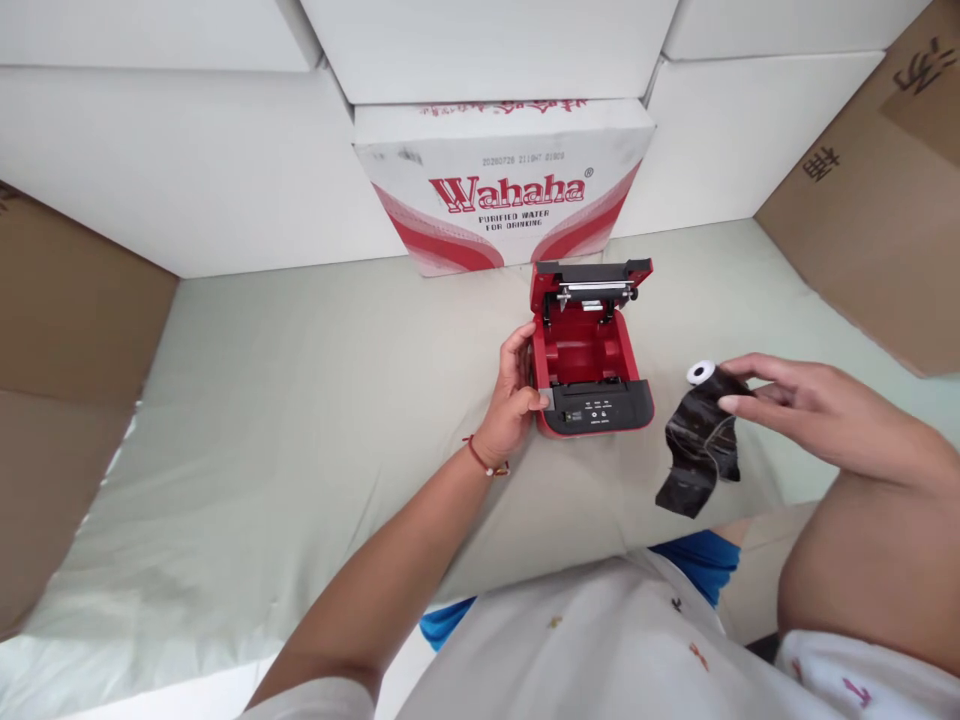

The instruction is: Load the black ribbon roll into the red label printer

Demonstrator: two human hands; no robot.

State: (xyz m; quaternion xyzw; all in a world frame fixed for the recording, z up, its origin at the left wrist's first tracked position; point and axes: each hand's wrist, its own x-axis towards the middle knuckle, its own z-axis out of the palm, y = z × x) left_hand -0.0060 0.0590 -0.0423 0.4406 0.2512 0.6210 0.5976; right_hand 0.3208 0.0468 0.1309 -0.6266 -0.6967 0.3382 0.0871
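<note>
A small red and black label printer (592, 400) sits on the cloth with its lid (592, 275) raised, and its red paper bay (589, 355) holds no roll. My left hand (516, 395) grips the printer's left side, thumb on the front corner and fingers along the outer wall. To the right of the printer, my right hand (787, 400) pinches a paper roll (701, 373) with a white end and dark hole. From that roll a dark, wrinkled strip (690, 470) hangs down in loose folds, apart from the printer.
A pale green cloth (300, 420) covers the surface. Behind the printer stands a white and red water carton (502, 200), with white boxes (187, 160) stacked around it. Brown cardboard boxes flank both sides, one at the left (67, 400) and another at the right (870, 220).
</note>
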